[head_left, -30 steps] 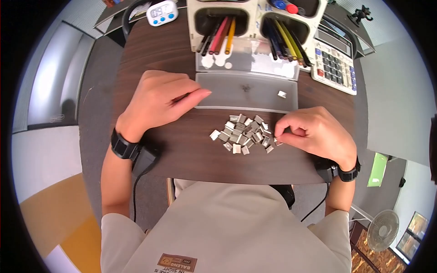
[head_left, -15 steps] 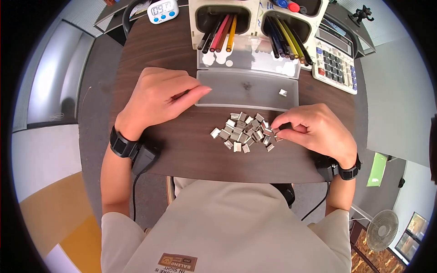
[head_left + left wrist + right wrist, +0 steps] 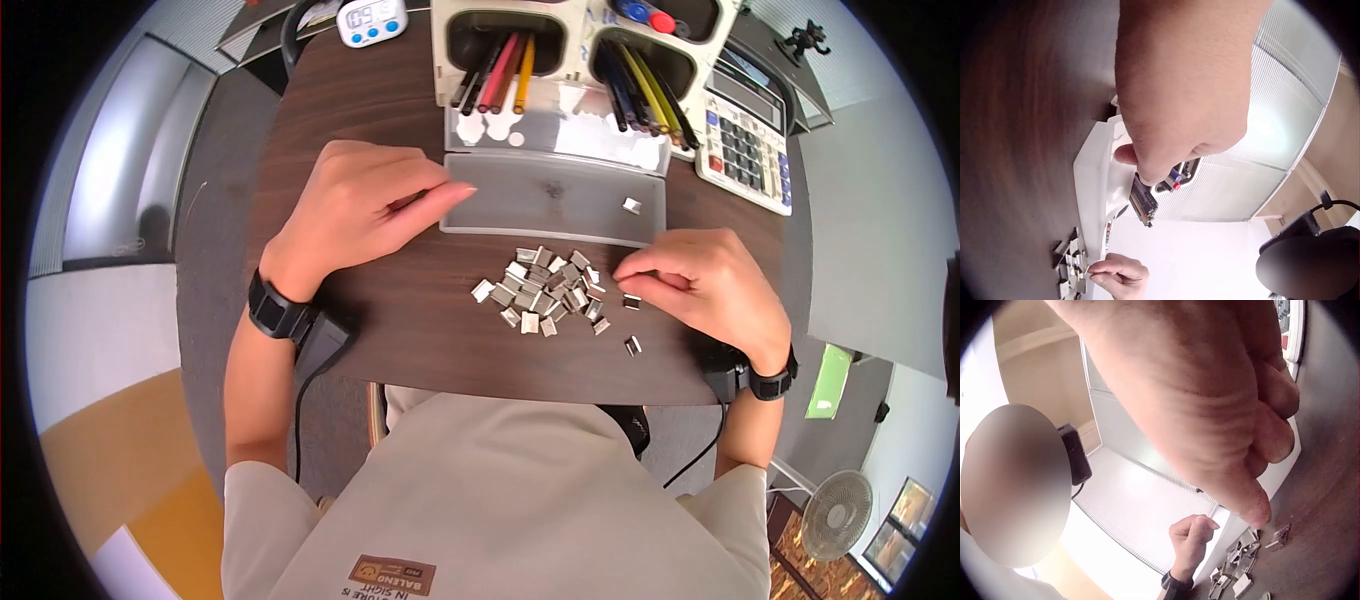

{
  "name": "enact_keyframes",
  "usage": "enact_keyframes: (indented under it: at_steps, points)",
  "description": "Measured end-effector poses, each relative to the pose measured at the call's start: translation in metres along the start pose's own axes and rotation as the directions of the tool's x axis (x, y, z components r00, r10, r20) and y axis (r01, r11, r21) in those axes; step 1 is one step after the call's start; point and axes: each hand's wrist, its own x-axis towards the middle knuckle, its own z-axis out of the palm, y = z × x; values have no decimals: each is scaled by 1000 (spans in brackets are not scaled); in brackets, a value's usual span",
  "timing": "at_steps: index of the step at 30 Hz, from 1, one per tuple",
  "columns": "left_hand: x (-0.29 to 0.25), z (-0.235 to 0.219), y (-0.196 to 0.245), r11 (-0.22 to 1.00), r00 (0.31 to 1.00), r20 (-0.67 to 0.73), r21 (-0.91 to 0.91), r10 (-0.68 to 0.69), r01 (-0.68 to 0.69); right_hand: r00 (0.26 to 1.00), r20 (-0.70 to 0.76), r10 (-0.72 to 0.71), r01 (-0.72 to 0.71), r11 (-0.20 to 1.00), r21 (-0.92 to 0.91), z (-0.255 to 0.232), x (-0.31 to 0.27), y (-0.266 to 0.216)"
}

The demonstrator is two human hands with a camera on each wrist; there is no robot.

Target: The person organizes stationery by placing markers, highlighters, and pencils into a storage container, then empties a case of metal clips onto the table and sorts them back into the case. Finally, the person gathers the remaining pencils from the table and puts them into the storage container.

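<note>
Many small silver metal clips [image 3: 548, 290] lie in a loose heap on the dark wooden table. My right hand [image 3: 705, 285] is at the heap's right side, thumb and forefinger tips close together beside the nearest clips; I cannot tell whether they pinch one. A single clip [image 3: 632, 301] lies just below these fingertips, and another clip [image 3: 633, 345] lies nearer the table's front edge. My left hand [image 3: 365, 205] is idle over the left end of the grey plastic case [image 3: 500, 190], fingers loosely curled, thumb pointing right, holding nothing. Inside the case at right sits one clip [image 3: 631, 205].
The case's clear lid [image 3: 550, 140] lies folded back below a white organizer [image 3: 575, 70] with colored pencils [image 3: 510, 75]. A calculator [image 3: 745, 150] stands at the right and a digital timer [image 3: 372, 22] at the back left. Cables run from both wrists.
My right hand has shifted slightly right, away from the heap. One clip beneath its fingertips now lies apart from the heap, and another has appeared nearer the front edge. The left hand stays put.
</note>
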Motion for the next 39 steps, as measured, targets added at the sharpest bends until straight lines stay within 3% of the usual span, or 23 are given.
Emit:
enact_keyframes:
  at_steps: [2, 5, 8, 12, 17, 21, 23, 39]
  points:
    - [0, 1, -3, 1000, 1000, -9, 14, -4, 5, 1000, -1, 6, -6, 1000, 15, -7, -1, -4]
    - [-2, 0, -2, 1000, 1000, -8, 11, -2, 2, 990, 119, 79, -94, 988, 122, -16, -7, -5]
    - [0, 0, 0, 1000, 1000, 6, -7, 3, -3, 978, 182, 101, -123, 985, 117, -15, -6, -2]
    - [0, 1, -1, 1000, 1000, -9, -6, 6, -6, 970, 199, 137, -168, 974, 150, -8, -5, 2]
    - [-3, 0, -4, 1000, 1000, -4, 4, 0, 0, 994, 104, 38, -46, 996, 71, -5, -4, 2]
    - [1, 1, 0, 1000, 1000, 17, -10, 5, -5, 980, 123, 155, -155, 988, -3, -8, -5, -4]
    - [1, 2, 0, 1000, 1000, 10, -17, 9, -9, 988, 62, 139, -140, 990, 4, -8, -4, -5]
    - [-2, 1, -3, 1000, 1000, -6, 4, 8, -8, 994, 23, 106, -106, 994, 26, -6, -1, -1]
